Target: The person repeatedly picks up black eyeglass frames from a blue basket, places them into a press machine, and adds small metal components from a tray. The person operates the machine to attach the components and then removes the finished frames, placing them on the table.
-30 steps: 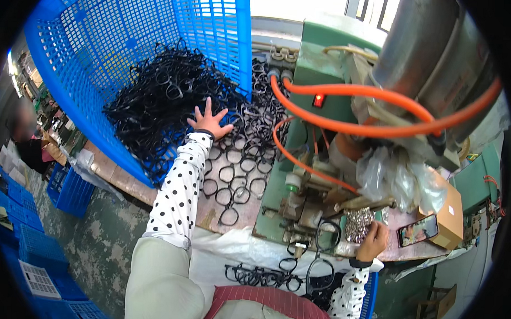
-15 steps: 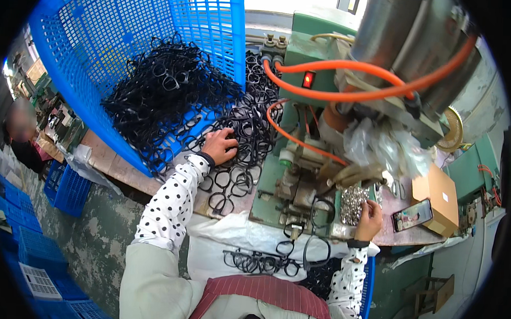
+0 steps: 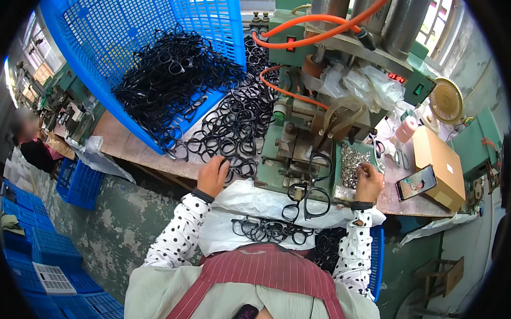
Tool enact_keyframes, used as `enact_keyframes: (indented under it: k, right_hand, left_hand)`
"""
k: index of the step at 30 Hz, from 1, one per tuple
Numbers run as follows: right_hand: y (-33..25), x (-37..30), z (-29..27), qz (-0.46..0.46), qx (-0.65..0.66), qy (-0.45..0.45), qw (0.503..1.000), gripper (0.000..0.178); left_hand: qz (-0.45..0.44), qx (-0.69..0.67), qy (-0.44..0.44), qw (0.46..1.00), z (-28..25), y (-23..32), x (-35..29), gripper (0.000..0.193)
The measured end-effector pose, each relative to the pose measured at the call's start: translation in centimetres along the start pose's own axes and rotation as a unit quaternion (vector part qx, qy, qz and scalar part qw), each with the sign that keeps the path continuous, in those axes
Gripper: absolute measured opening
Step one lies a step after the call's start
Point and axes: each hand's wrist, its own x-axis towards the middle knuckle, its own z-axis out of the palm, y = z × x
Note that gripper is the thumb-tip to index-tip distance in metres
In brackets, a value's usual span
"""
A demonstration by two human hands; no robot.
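My left hand is at the front edge of the bench, fingers closed at the rim of a black eyeglass frame. Past it spreads a loose heap of black eyeglass frames. My right hand pinches its fingertips together over a tray of small shiny metal parts; whatever is in the pinch is too small to make out. Between my hands stands a green press machine. A pair of black frames hangs at its front, over white cloth.
A big blue basket piled with black frames leans at the left. Right of the tray are a phone, a cardboard box and scissors. Orange hoses arch over the machine. Another person sits far left.
My left hand has drawn back from the heap toward the bench's front edge. My right hand remains at the metal parts. The view has shifted, so the bench sits higher in the picture.
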Motion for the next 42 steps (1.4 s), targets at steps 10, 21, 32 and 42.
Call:
enact_keyframes:
  k: [10,21,32,42]
  right_hand:
    - [-11.4,-0.2,-2.2,0.039,0.361,-0.128,0.923,0.017]
    - [-16.8,-0.8,-0.3,0.142,0.466,-0.121,0.865,0.051]
    - [-14.5,0.3,-0.1,0.111,0.438,-0.073,0.889,0.046]
    - [0.3,1.1,-0.9,0.026,-0.106,-0.041,0.993,0.039]
  left_hand:
    - [-0.198,-0.263,-0.042,0.943,0.5,3.7,4.4,0.012]
    - [-0.024,-0.474,-0.019,0.88,-3.5,17.0,11.2,0.017]
    - [-0.33,-0.596,-0.352,0.642,0.5,19.6,4.9,0.03]
    - [-0.386,-0.632,-0.388,0.548,2.2,18.6,5.9,0.033]
